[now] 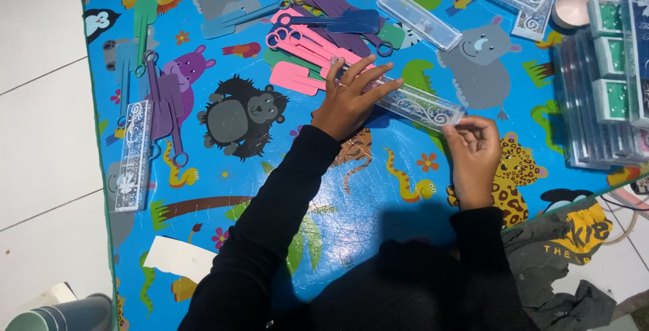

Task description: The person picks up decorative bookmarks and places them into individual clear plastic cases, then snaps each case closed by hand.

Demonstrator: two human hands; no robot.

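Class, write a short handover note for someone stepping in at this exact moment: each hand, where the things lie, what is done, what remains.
Left hand: flat on the long clear case, pinning it to the play mat.
Right hand: pinching the case's near end.
Flat plastic pieces lie piled beyond the hands.
Done: one patterned case lies at the mat's left edge, another above; more are stacked at right.
Left: the case in hand is unfinished; the pile remains.

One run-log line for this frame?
left hand: pressing clear box | right hand: pinching box end | pink paddles behind | surface: animal-print mat
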